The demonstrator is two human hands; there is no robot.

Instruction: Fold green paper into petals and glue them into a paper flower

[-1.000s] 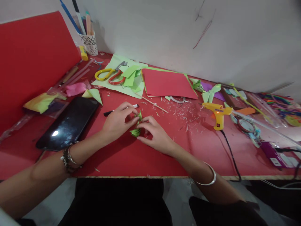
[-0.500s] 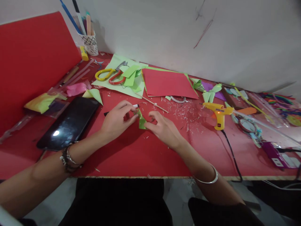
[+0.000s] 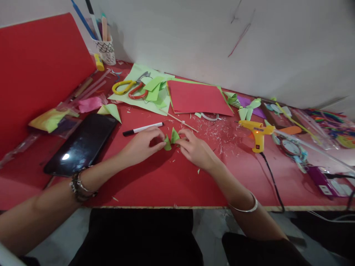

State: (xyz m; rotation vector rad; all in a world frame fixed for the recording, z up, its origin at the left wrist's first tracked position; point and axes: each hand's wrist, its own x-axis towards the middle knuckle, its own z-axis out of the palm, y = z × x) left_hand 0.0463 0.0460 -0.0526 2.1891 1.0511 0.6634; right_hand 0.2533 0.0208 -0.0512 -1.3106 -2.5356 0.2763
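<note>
Over the middle of the red tabletop [image 3: 155, 181], my left hand [image 3: 142, 146] pinches a small pointed piece of green paper [image 3: 168, 143] between thumb and fingers. My right hand [image 3: 196, 150] grips another green paper point [image 3: 174, 135] just beside it. Whether the two points are joined or separate I cannot tell. Behind my left hand lies a white marker [image 3: 144, 128] with a black cap, and a thin wooden stick [image 3: 183, 122] rests farther back.
A black phone [image 3: 83, 144] lies left. Scissors [image 3: 124, 87] and green scraps sit on pale green paper [image 3: 118, 96], beside red sheets [image 3: 199, 96]. At right stands a yellow glue gun [image 3: 258, 135], its light lit and cord hanging over the edge. Paper shreds [image 3: 222, 136] litter the table.
The green paper, seen as one folded strip before, now shows as two upright points with a gap between. My left hand has shifted slightly, uncovering the marker.
</note>
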